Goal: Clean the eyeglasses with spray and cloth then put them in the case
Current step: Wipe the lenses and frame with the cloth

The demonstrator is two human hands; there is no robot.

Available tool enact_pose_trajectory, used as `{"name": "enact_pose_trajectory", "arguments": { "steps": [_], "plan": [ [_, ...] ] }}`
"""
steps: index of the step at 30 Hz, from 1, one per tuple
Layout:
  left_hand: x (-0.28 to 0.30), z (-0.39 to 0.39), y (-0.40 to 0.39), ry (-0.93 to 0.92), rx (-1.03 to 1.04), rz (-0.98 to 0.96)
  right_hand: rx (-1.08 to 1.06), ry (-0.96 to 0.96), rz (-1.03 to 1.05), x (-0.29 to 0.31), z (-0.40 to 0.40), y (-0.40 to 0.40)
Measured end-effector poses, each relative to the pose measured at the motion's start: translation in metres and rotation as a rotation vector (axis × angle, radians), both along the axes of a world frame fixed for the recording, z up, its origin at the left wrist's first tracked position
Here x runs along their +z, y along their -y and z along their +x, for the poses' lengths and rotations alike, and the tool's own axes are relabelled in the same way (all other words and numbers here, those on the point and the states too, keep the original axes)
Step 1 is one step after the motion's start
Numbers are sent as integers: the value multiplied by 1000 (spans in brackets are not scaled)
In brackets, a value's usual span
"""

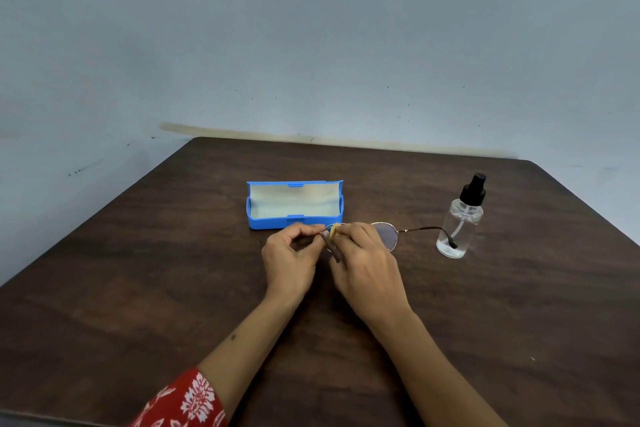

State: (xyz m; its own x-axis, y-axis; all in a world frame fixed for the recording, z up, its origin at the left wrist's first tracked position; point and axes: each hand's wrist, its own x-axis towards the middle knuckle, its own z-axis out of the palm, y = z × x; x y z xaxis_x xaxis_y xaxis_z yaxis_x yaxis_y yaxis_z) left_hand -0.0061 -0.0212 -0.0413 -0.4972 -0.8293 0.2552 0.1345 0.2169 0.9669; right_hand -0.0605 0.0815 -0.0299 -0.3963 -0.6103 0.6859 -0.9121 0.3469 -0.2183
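At about eleven o'clock from my hands the blue case (295,205) lies open on the dark wood table (138,288), lid tipped back, its pale lining showing, nothing in it that I can see. Just in front of it my left hand (289,255) has its fingers curled in, pinching the near end of the eyeglasses (388,234) at the hinge, where one dark temple arm points back toward me. My right hand (367,260) sits close against the left, fingers bent tight around a small yellow cloth (334,230) pressed on the left lens; that lens is hidden under my fingers, so I can't say how clean it is. The other lens shows past my right knuckles at one o'clock, and the far temple reaches out toward three o'clock, its tip in line with the spray bottle (460,218); whether it touches I cannot tell. To wipe well, I judge I should keep the frame steady with the left pinch, rub lightly in small circles on both faces, and hold by the rim, not the bridge, so the thin metal doesn't bend. Then the second lens. The case mouth is near and unobstructed; the bottle stands upright, close to that outstretched temple, and a careless swing could tip it. A red patterned sleeve (194,402) shows at seven o'clock.
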Motion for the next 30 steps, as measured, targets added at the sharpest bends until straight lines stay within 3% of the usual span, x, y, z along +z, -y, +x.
{"name": "enact_pose_trajectory", "arguments": {
  "steps": [8, 18, 30],
  "plan": [
    [-1, 0, 0, -8, -3, 1, -59, -76, -73, -2, -3, 2],
    [-4, 0, 3, 4, 6, 8, 32, 64, -38, 0, 2, 0],
    [-2, 0, 1, 9, 3, 10, -37, -2, -77, 2, 0, 0]
  ]
}}
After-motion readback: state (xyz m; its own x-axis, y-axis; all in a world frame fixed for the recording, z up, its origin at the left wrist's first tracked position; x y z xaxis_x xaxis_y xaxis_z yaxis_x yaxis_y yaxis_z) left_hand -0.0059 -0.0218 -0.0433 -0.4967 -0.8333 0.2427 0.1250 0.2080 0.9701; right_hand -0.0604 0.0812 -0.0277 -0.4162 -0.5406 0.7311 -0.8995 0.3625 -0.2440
